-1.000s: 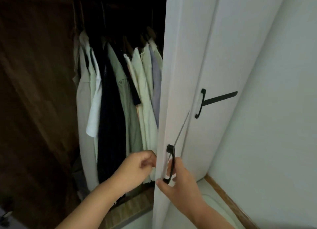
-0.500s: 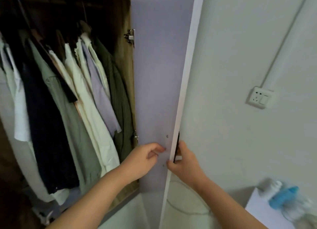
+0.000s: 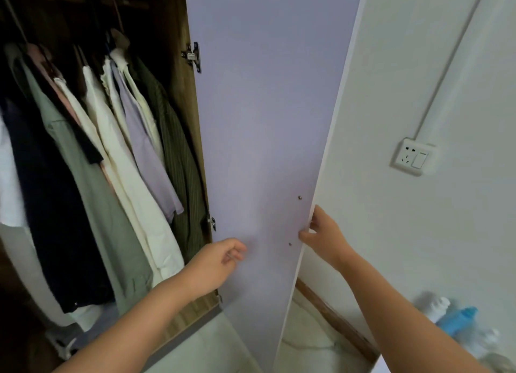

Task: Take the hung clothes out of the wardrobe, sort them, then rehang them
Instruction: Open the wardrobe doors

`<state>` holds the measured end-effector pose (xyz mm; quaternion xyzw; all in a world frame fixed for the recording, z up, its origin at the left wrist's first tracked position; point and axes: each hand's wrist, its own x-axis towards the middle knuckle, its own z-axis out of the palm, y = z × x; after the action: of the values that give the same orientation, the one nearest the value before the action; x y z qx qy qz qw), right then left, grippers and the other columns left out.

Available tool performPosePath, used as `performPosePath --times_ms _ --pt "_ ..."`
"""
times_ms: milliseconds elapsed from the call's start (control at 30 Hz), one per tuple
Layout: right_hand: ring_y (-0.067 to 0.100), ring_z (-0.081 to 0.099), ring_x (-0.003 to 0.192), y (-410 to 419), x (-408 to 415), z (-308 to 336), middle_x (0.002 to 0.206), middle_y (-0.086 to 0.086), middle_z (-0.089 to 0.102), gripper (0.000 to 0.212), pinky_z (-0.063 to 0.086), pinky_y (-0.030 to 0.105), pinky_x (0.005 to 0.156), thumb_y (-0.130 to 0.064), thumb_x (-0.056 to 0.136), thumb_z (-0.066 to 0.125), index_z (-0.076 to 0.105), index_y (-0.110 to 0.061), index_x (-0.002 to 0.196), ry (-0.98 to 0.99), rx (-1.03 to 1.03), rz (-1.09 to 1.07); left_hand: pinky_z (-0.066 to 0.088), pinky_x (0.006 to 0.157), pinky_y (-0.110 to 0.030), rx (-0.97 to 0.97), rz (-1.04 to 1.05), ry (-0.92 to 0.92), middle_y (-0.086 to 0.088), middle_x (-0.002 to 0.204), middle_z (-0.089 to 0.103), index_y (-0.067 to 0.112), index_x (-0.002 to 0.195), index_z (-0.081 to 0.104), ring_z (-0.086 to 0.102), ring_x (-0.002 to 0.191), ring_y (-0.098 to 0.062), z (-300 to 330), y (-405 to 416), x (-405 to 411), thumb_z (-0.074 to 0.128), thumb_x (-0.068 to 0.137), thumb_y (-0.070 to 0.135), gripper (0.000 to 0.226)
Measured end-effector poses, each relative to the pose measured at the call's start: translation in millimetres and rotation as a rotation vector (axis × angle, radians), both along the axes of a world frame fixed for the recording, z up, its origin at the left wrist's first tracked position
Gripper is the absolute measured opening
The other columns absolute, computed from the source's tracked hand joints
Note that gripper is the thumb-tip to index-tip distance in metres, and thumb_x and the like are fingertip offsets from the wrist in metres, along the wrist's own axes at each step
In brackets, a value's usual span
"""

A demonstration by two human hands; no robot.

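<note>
My right hand [image 3: 324, 234] grips the open wardrobe door [image 3: 268, 138] by its edge; my left hand [image 3: 216, 264] hangs loose beside its inner face. Shirts [image 3: 117, 160] hang inside the wardrobe; I read no labels.

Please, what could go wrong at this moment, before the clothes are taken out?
The right hand grips the edge of the open door, close to the wall; the fingers could be pinched there if the door swings wider. The hung clothes are packed tightly, so pulling one might drag its neighbours off.
</note>
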<state>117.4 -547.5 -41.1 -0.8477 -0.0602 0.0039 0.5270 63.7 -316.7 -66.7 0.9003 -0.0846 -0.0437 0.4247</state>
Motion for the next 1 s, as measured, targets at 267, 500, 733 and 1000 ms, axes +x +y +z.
performPosePath --times_ms 267,500,733,1000 --pt "0.023 0.066 0.092 -5.2 6.2 -11.0 0.116 0.003 0.064 0.033 0.046 0.028 0.076 -0.005 0.089 0.052 0.055 -0.014 0.12 -0.037 -0.088 -0.191 0.042 0.075 -0.006 0.036 0.109 0.021 0.009 0.099 0.062 0.033 0.095 0.054 0.057 0.088 -0.002 -4.6 37.3 -5.2 0.048 0.091 -0.001 0.035" --pt "0.033 0.057 0.11 14.1 -16.4 -10.9 0.112 0.019 0.06 0.024 0.042 0.032 0.082 -0.022 0.095 0.044 0.059 -0.005 0.102 0.236 -0.586 -0.311 0.041 0.068 -0.003 0.031 0.147 0.021 0.01 0.097 0.061 0.029 0.098 0.055 0.055 0.083 0.001 2.8 80.0 -23.9 0.046 0.092 0.0 0.031" --pt "0.025 0.058 0.1 102.0 -54.8 -0.3 0.109 0.01 0.061 0.03 0.046 0.027 0.08 -0.018 0.093 0.043 0.061 -0.006 0.113 0.317 -0.806 0.058 0.047 0.082 -0.015 0.075 0.164 0.042 0.008 0.105 0.058 0.031 0.096 0.056 0.057 0.101 -0.012 18.3 149.9 -53.7 0.044 0.094 0.005 0.029" --pt "0.014 0.055 0.101 262.2 -99.8 35.4 0.123 0.0 0.057 0.027 0.045 0.021 0.083 -0.025 0.094 0.049 0.057 -0.019 0.12 0.171 -0.663 0.41 0.046 0.087 -0.021 0.273 0.281 0.053 0.007 0.099 0.059 0.024 0.106 0.059 0.059 0.093 -0.01 45.7 265.7 -94.1 0.048 0.094 0.015 0.019"
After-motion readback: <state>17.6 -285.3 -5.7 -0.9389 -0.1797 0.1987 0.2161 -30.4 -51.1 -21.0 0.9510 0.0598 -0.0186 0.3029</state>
